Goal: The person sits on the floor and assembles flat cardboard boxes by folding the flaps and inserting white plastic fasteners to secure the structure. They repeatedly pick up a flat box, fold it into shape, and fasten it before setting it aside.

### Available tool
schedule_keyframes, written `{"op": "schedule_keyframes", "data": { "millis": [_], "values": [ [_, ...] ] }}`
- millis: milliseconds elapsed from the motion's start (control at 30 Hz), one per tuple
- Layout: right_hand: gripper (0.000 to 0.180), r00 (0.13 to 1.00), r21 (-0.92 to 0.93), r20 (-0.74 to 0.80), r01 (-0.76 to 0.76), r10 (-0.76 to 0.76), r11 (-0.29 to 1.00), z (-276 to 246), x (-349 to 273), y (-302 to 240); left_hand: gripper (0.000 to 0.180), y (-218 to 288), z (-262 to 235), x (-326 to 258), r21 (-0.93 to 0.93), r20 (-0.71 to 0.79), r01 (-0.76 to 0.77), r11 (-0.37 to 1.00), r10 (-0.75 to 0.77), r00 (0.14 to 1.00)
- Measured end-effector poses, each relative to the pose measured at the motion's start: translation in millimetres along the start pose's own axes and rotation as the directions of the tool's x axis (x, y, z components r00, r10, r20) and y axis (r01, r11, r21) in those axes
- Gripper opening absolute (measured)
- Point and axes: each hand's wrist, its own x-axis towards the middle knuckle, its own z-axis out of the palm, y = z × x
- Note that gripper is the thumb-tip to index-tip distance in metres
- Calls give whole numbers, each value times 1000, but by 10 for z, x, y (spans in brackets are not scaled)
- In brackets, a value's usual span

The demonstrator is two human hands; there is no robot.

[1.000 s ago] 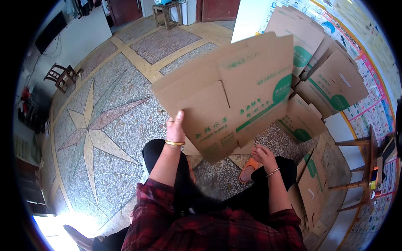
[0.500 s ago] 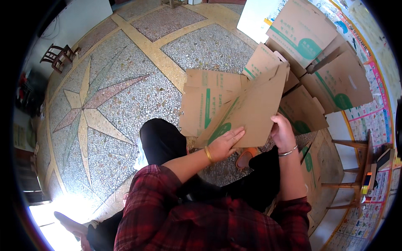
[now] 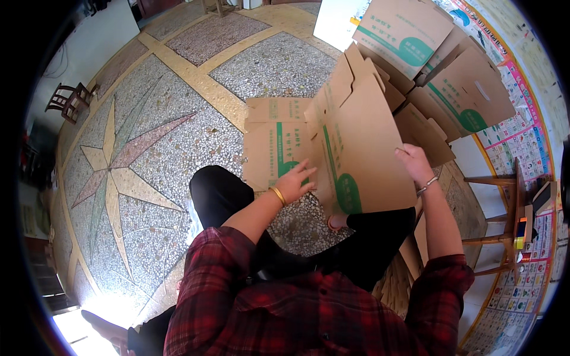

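Note:
In front of me stands a brown cardboard box sheet point(image 3: 380, 154) with green print, tilted and spread wide, with slotted flaps along its far edge. My right hand point(image 3: 414, 164) is closed on its right edge, the thumb on the near face. My left hand point(image 3: 297, 183), its fingers apart, is beside the sheet's lower left edge, over another flat printed cardboard panel point(image 3: 261, 148). Whether that panel is joined to the held sheet, I cannot tell. The held sheet's lower right corner is by my right knee.
Several opened cardboard boxes point(image 3: 439, 56) are stacked at the far right against a poster-covered wall. A wooden stool point(image 3: 515, 219) stands at the right with small items near it. A small dark chair point(image 3: 68, 101) is at the far left, on a patterned stone floor point(image 3: 160, 142).
The cardboard sheet has swung open, its printed face now turned up toward me. My right hand moved right with its edge. My left hand came off the sheet and moved left, its fingers spreading.

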Motion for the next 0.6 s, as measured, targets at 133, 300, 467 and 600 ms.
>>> {"op": "schedule_keyframes", "data": {
  "millis": [133, 300, 467, 600],
  "values": [
    [17, 992, -38, 61, 110, -107, 993, -398, 88, -187, 51, 8, -128, 63, -66, -151, 78, 995, -88, 985],
    [17, 960, -258, 210, 237, -185, 936, -556, 190, -654, 57, 110, -500, 154, -192, -399, 46, 980, -121, 909],
    [17, 890, -365, 362, 409, -277, 837, -168, 297, -417, 70, 82, -762, 224, -252, -648, -44, 967, -135, 749],
    [19, 907, -436, 390, 336, -161, 835, -64, 273, -414, 76, -33, -755, 209, -435, -577, 54, 899, -324, 750]
  ]
}}
